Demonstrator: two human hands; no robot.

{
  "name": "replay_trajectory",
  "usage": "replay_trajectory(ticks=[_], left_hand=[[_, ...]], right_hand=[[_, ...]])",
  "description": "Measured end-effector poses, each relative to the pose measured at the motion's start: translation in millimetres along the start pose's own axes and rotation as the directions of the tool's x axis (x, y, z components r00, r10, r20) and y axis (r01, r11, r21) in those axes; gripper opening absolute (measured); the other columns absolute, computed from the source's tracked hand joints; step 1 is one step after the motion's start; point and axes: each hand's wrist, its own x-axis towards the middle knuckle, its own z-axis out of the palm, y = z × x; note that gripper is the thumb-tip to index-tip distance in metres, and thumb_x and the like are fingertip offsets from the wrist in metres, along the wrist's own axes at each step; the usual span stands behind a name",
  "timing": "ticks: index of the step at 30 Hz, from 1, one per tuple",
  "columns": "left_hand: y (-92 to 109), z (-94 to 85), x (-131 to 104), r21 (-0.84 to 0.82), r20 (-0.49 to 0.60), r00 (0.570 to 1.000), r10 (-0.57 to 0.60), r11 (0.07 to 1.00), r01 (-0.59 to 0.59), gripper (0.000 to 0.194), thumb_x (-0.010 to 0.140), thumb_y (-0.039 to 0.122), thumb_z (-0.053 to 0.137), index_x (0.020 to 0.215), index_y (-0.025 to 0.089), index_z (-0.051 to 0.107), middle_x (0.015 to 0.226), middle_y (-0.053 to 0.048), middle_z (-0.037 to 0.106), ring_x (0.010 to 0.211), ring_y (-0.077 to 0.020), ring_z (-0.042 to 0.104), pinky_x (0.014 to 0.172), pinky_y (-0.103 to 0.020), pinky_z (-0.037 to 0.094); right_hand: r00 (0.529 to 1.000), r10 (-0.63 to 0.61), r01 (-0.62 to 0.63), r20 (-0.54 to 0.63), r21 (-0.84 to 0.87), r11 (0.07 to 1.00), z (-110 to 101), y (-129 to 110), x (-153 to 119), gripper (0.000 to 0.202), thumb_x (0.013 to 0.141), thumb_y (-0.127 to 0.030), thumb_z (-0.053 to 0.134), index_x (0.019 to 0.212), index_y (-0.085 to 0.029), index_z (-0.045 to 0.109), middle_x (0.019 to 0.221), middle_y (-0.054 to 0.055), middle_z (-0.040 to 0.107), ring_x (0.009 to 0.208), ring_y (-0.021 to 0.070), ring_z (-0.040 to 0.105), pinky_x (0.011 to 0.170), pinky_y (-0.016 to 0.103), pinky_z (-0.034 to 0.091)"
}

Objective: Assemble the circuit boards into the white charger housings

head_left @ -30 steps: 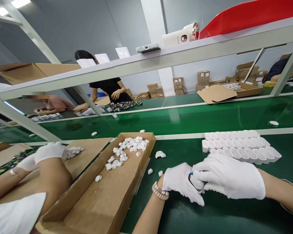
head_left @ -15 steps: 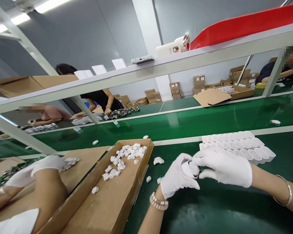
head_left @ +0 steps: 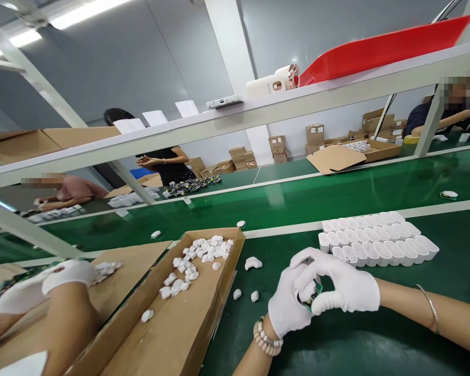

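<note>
Since half a second earlier, the person's right hand (head_left: 348, 287) in a white fabric glove had turned, opening a gap between thumb and fingers and baring the small white part with a green circuit board (head_left: 315, 293). On the glossy green belt (head_left: 282, 196), white-topped boards (head_left: 448, 195) had shifted rightward, and a co-worker's bare hands (head_left: 151, 162) had risen off a heap of wires.

In the head view, the part sat between both hands, above the dark green counter (head_left: 337, 347) and well in from its white far edge (head_left: 285, 230). The left hand (head_left: 288, 300), also white-gloved, cupped it with fingers curled around it; the right hand's thumb and fingers gripped it from the right. Whether a cup lay underneath, I could not tell.

Three rows of white oval plastic cups (head_left: 382, 251) stood near the counter's far edge, just beyond the right hand. A white curved piece (head_left: 253, 262) and two small white lumps (head_left: 254, 296) lay between the left hand and a shallow brown cardboard tray (head_left: 156, 339); white pieces (head_left: 203, 250) clustered at the tray's far end.
</note>
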Motion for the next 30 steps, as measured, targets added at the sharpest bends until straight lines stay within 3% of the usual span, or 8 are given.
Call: replay_trajectory(ticks=[4,7,9,12,15,21,25,30], left_hand=[[-7.2,4.3,-3.9,-0.029,0.007,0.998,-0.059,0.998,0.060,0.013,0.064,0.018,0.064,0.073,0.023,0.056,0.066,-0.001,0.059,0.062,-0.0208,0.062,0.055,-0.033,0.053],[-11.6,3.7,-3.7,-0.015,0.043,0.990,-0.137,0.990,0.137,0.014,0.064,0.024,0.069,0.073,0.023,0.058,0.066,-0.002,0.060,0.062,-0.0205,0.060,0.055,-0.033,0.053],[-14.7,2.9,-3.8,-0.027,0.079,0.983,-0.167,0.985,0.170,0.016,0.063,0.026,0.071,0.073,0.024,0.059,0.067,-0.002,0.060,0.062,-0.0201,0.058,0.055,-0.033,0.052],[-21.3,4.9,-6.8,-0.050,0.108,0.975,-0.192,0.979,0.199,0.020,0.062,0.026,0.076,0.066,0.024,0.056,0.063,0.000,0.056,0.058,-0.0175,0.054,0.051,-0.031,0.049],[-27.4,9.2,-11.1,-0.065,0.124,0.969,-0.213,0.973,0.223,0.026,0.063,0.026,0.077,0.059,0.024,0.052,0.058,0.001,0.051,0.052,-0.0150,0.049,0.047,-0.030,0.045],[-23.9,11.9,-9.1,-0.217,0.179,0.956,-0.233,0.938,0.269,0.018,0.061,0.019,0.076,0.066,0.022,0.058,0.066,0.000,0.059,0.062,-0.0172,0.057,0.054,-0.029,0.048],[-21.5,10.6,-10.1,-0.250,0.181,0.948,-0.263,0.920,0.303,0.017,0.064,0.017,0.074,0.074,0.024,0.062,0.071,-0.001,0.063,0.076,-0.0217,0.062,0.063,-0.030,0.051],[-32.4,8.2,-15.7,-0.354,0.324,0.835,-0.446,0.761,0.544,0.013,0.083,0.033,0.069,0.077,0.022,0.063,0.071,0.000,0.063,0.072,-0.0167,0.061,0.064,-0.028,0.053]], right_hand=[[0.999,0.037,-0.034,-0.026,0.110,0.993,8.5,3.4,-2.0,0.025,0.072,-0.033,0.082,0.093,-0.021,0.075,0.127,0.009,0.049,0.122,0.0267,0.047,0.097,0.040,0.046],[0.997,0.054,-0.040,-0.063,0.194,0.980,14.6,6.5,-3.0,0.025,0.074,-0.033,0.080,0.095,-0.020,0.073,0.132,0.010,0.048,0.130,0.0284,0.041,0.103,0.043,0.042],[0.991,0.097,-0.066,-0.092,0.294,0.953,18.6,9.7,-2.9,0.041,0.072,-0.035,0.082,0.109,-0.022,0.069,0.137,0.011,0.046,0.131,0.0292,0.042,0.105,0.045,0.040],[0.974,0.224,-0.185,-0.016,0.510,0.840,22.3,13.4,-1.7,0.079,0.066,-0.034,0.086,0.137,-0.025,0.052,0.136,0.011,0.052,0.126,0.0280,0.050,0.106,0.046,0.041],[0.949,0.309,-0.283,0.068,0.624,0.729,21.9,14.2,0.3,0.090,0.061,-0.031,0.089,0.141,-0.021,0.048,0.128,0.011,0.060,0.124,0.0281,0.054,0.107,0.045,0.042],[0.954,0.298,-0.270,0.041,0.557,0.786,18.5,11.6,3.1,0.078,0.059,-0.028,0.089,0.130,-0.019,0.059,0.128,0.010,0.061,0.123,0.0288,0.054,0.106,0.043,0.043],[0.934,0.356,-0.310,0.019,0.538,0.784,20.4,10.2,3.4,0.070,0.057,-0.023,0.086,0.124,-0.019,0.064,0.120,0.007,0.064,0.115,0.0271,0.058,0.101,0.040,0.046],[0.920,0.391,-0.344,0.009,0.493,0.799,21.4,12.1,5.5,0.070,0.056,-0.025,0.085,0.123,-0.018,0.065,0.118,0.007,0.065,0.114,0.0279,0.059,0.096,0.038,0.049]])
